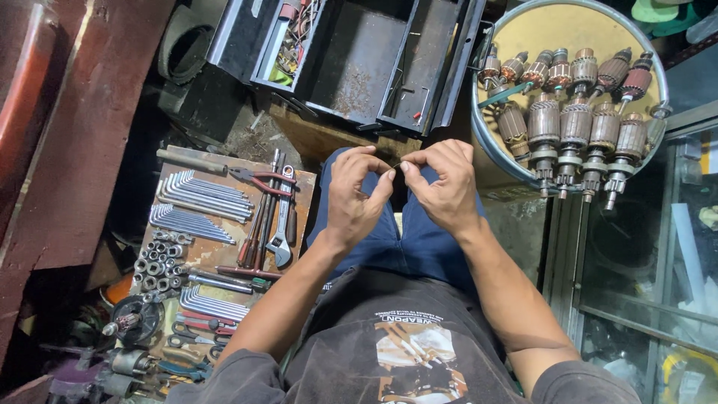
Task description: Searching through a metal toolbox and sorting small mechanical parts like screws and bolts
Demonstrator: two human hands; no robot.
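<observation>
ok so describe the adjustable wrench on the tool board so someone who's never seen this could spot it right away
Start at the rusty tool board left of the person's knees. Along its right edge, beside the screwdrivers, lies the adjustable wrench. It is the only broad silver tool with a hooked jaw; the hex keys are thin and bent.

labels: white printed patch [410,352] | on dark shirt front

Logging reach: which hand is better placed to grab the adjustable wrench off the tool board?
Left, probably. The left hand is nearer the silver adjustable wrench on the rusty tool board at the person's left; the right hand would cross over.
</observation>
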